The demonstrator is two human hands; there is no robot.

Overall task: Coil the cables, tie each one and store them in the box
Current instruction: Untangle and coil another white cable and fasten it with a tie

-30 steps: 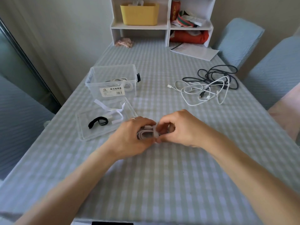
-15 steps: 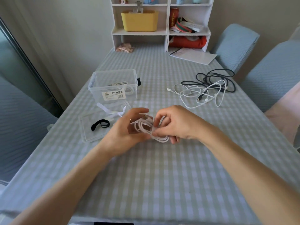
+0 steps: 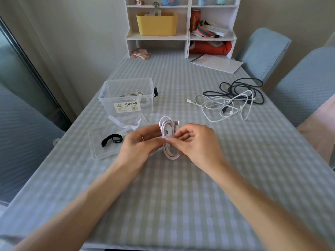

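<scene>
Coiled cable (image 3: 169,136) pinched upright between both hands.

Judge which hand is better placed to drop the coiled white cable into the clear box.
Left, probably. The left hand and right hand both pinch the coiled white cable at its middle, but the clear box stands on the left side, nearer the left hand. The right would reach across.

Box (image 3: 126,95) behind lid (image 3: 116,140), loose cables (image 3: 233,100) right, shelf (image 3: 183,26) behind
</scene>
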